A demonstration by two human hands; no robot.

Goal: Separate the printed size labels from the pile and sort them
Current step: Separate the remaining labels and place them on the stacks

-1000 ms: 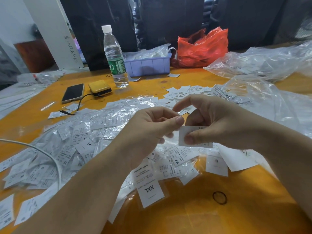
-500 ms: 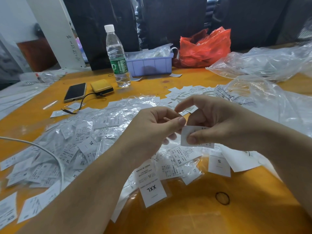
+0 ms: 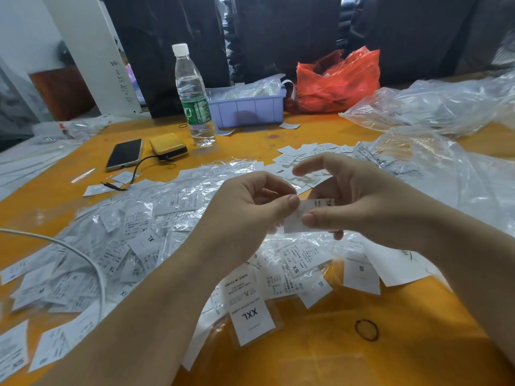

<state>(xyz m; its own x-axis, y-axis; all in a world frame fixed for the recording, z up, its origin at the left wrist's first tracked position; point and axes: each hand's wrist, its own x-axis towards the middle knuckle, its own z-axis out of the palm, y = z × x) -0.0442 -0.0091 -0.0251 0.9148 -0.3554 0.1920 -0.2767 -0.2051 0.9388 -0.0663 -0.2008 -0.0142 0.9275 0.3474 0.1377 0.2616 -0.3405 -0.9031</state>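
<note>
A wide pile of white printed size labels [image 3: 145, 227], many in clear sleeves, covers the orange table [image 3: 362, 358]. Above its near right part, both hands hold one small white label [image 3: 312, 211] printed XL. My left hand [image 3: 250, 215] pinches its left edge between thumb and fingers. My right hand [image 3: 359, 201] pinches its right part with the thumb on top, index finger raised. On the table below lie an XXL label [image 3: 252, 316], an XS label [image 3: 295, 268] and an S label [image 3: 361, 274].
A water bottle [image 3: 193, 98], a phone [image 3: 124, 154] and a yellow box [image 3: 168, 146] with a cable stand at the back left. A purple tray [image 3: 248, 110], a red bag [image 3: 338, 82] and clear plastic bags [image 3: 434, 107] lie behind. A black rubber band [image 3: 366, 330] lies near.
The label between my hands has turned so its XL print shows, and my right index finger has lifted off it. Both hands stay in about the same place.
</note>
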